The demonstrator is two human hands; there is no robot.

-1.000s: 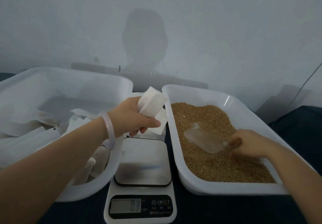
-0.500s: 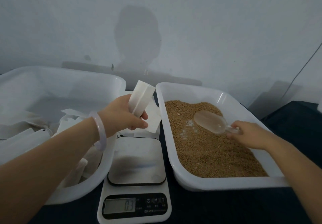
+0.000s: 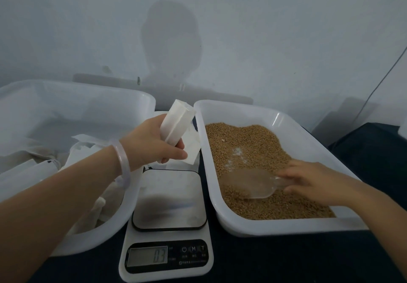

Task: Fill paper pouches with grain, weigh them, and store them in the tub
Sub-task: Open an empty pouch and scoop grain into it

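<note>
Over the scale [image 3: 167, 199], between two white containers, the left hand [image 3: 152, 144] clamped a paper pouch [image 3: 178, 121]. Thumb and fingers were curled round its lower half, and its top end tilted up toward the tray [image 3: 308, 128] of grain [image 3: 253, 146]. The right hand [image 3: 308, 181] gripped the handle of a clear scoop [image 3: 248, 182], whose bowl lay low in the grain toward the tray's near end. How full it was I could not quite tell through the blur.

Scooping looked to be the step in hand. Done well, it would want a modest load lifted level. The pouch should come over the tray so that strays fall back in, with its mouth squeezed open before any pour.

That pouch was white and narrow, with a folded crease down its side. It looked empty, yet stiff enough to stand up out of the fist. On the left, the tub [image 3: 77, 97] held more white paper pouches in a loose heap.
</note>
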